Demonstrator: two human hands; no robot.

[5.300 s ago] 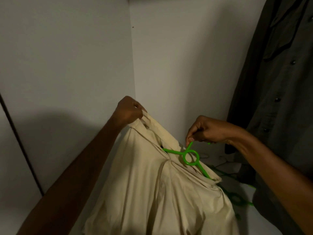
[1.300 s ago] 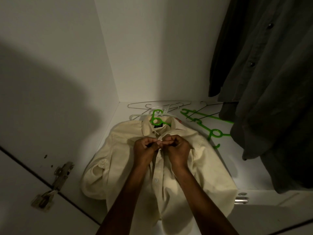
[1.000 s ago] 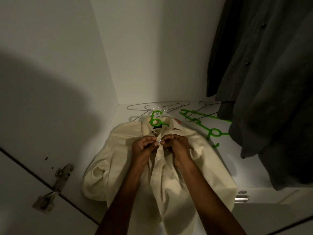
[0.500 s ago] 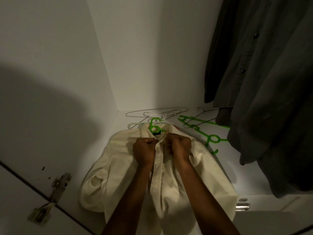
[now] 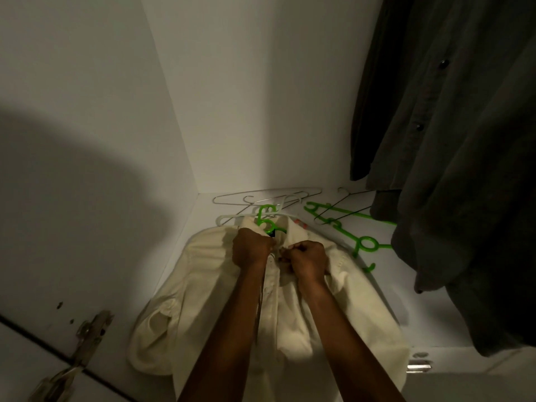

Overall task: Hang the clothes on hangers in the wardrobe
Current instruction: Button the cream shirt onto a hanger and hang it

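Since half a second ago your hands have barely shifted; both stay bunched at the shirt's placket just below the collar. Your left hand [image 5: 251,248] grips the fabric with curled fingers, and your right hand [image 5: 308,261] pinches the opposite edge, knuckles nearly touching. The cream shirt [image 5: 293,311] lies flat on the wardrobe floor [image 5: 385,309], its green hanger [image 5: 266,218] poking out of the collar. Spare hangers [image 5: 348,227] lie behind it, near the back wall. A dark shirt [image 5: 452,158] hangs at your right, crowding that side; the left wall sits close beside the sleeve.
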